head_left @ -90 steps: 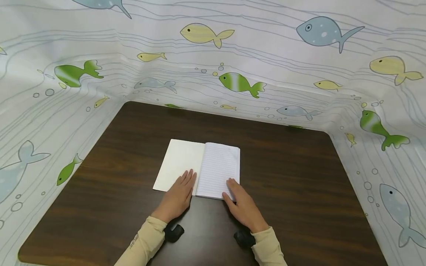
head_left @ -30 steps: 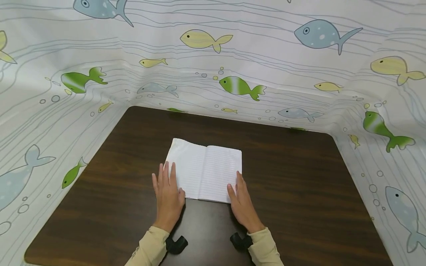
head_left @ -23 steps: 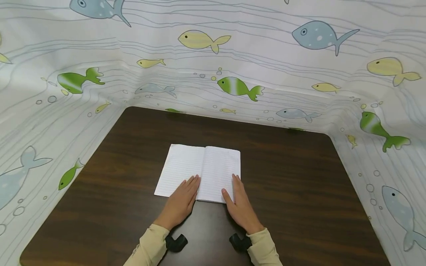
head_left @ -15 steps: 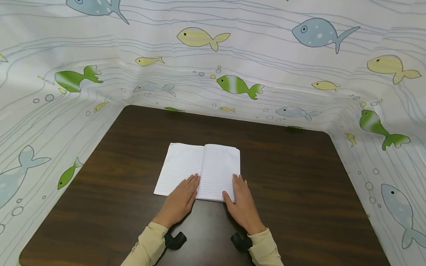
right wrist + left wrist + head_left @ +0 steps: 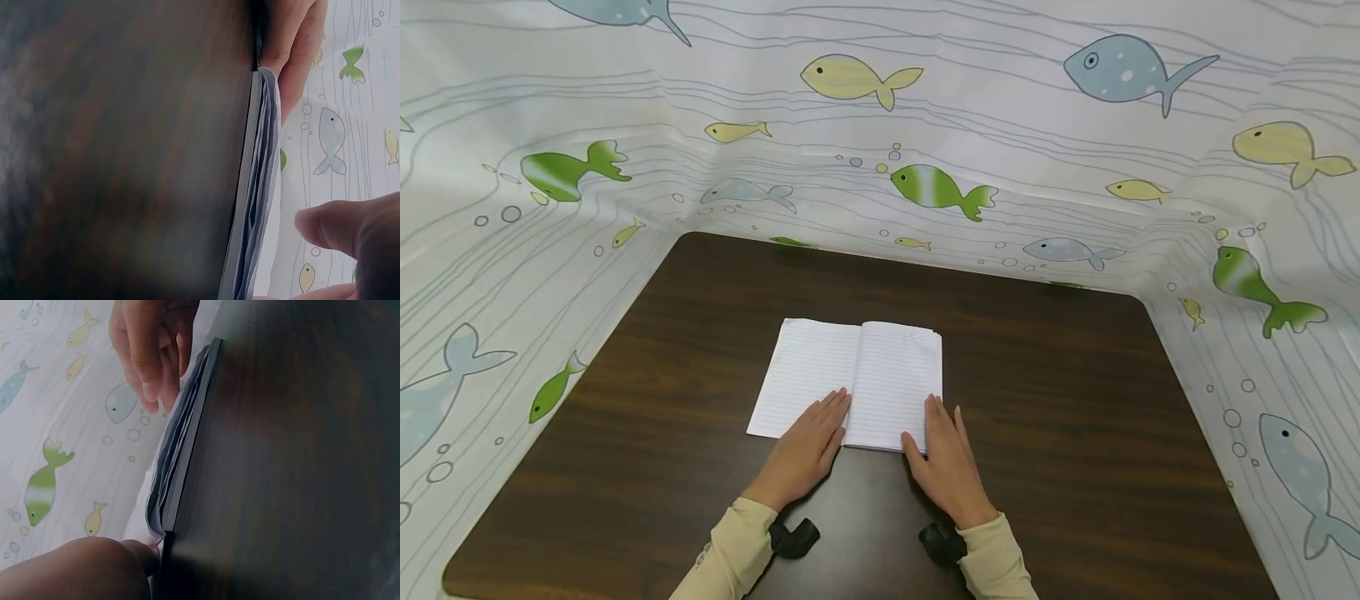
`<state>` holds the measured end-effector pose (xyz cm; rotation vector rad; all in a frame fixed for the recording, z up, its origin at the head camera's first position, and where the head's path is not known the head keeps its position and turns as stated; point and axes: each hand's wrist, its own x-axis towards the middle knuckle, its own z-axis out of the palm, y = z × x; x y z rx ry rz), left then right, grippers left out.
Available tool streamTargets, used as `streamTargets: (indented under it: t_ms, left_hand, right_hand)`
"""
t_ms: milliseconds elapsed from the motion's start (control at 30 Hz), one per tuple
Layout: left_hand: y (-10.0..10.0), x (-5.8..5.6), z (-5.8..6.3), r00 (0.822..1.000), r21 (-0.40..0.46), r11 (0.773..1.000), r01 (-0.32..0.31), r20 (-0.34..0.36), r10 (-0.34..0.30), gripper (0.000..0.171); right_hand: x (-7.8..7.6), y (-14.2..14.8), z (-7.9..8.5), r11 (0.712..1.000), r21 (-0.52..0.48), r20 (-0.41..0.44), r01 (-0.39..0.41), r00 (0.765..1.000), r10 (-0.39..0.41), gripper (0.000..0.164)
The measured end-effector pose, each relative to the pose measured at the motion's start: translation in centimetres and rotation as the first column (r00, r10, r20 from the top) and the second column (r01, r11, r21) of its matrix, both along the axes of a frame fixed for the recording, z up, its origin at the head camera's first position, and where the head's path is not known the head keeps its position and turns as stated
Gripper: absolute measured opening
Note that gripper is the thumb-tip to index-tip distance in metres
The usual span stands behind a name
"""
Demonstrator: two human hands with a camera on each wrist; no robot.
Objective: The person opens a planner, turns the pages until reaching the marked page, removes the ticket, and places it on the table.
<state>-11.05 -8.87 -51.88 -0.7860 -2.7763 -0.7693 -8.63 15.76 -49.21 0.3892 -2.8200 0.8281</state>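
An open notebook (image 5: pixel 897 379) with lined white pages lies on the dark table, its left leaf (image 5: pixel 808 367) flat. My left hand (image 5: pixel 805 446) rests on the lower part of the left page, fingers straight and close to the spine. At the lower right corner of the notebook is my right hand (image 5: pixel 951 467), fingers extended along the right edge. In the right wrist view the right thumb (image 5: pixel 328 225) hovers apart from the page stack (image 5: pixel 259 181). The left wrist view shows the stack's edge (image 5: pixel 184 444) with the left thumb (image 5: pixel 140 553) at the spine end.
The brown wooden table (image 5: pixel 1045 417) extends around the notebook. A white curtain (image 5: pixel 1015 125) printed with fish encloses its back and sides. Black wrist devices (image 5: pixel 795 539) sit under both cream sleeves (image 5: pixel 730 550).
A lined page now covers the blank left side seen earliest. My left hand has gone from the left edge back to the spine. Over the last half second both hands stay nearly still.
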Motion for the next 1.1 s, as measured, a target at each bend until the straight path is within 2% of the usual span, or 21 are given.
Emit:
streamTargets:
  t_ms: [233,367,533,600,733,933,1100]
  left_hand:
    - [-0.3,0.0,0.1,1.0,0.037,0.999,0.007,0.026,-0.008,0.05]
    - [-0.4,0.0,0.4,0.997,0.062,0.998,0.003,0.081,-0.008,0.054]
    - [-0.6,-0.1,0.6,0.979,0.075,0.997,-0.029,0.204,0.013,0.075]
    - [-0.6,-0.1,0.6,0.975,0.069,0.997,-0.036,0.222,0.019,0.084]
    - [-0.7,-0.1,0.6,0.98,0.07,0.997,-0.018,0.199,0.004,0.089]
    - [-0.8,-0.2,0.7,0.981,0.087,0.996,0.002,0.193,-0.019,0.085]
    - [-0.8,-0.3,0.6,0.984,0.105,0.994,-0.001,0.179,-0.018,0.079]
  right_hand:
    - [-0.2,-0.1,-0.2,1.0,-0.003,0.032,-0.008,0.999,0.008,0.069]
    - [-0.4,-0.1,-0.3,1.0,-0.006,0.023,-0.016,1.0,0.017,0.067]
    - [-0.5,-0.5,-0.2,0.999,-0.027,0.006,-0.047,0.999,0.047,0.058]
    - [-0.6,-0.7,-0.1,0.997,-0.041,0.018,-0.068,0.997,0.068,0.055]
    - [-0.7,-1.1,0.0,0.993,-0.063,0.046,-0.099,0.994,0.102,0.05]
    - [-1.0,-1.4,0.0,0.991,-0.073,0.027,-0.109,0.993,0.111,0.047]
    - [-1.1,-1.3,0.0,0.991,-0.092,0.063,-0.097,0.993,0.103,0.046]
